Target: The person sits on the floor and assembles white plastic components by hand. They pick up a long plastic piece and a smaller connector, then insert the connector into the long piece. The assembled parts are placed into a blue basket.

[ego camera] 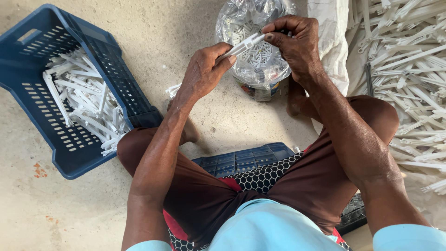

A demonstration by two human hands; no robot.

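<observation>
My left hand grips a long white plastic part along its middle, the part's lower end sticking out below the palm. My right hand pinches the upper end of the same part with thumb and fingertips. Both hands are held above a clear plastic bag full of small white pieces, which stands on the concrete floor between my feet.
A blue slotted crate at the left holds several white plastic parts. A big heap of the same white parts lies at the right on a white sack. I sit on another blue crate, knees apart.
</observation>
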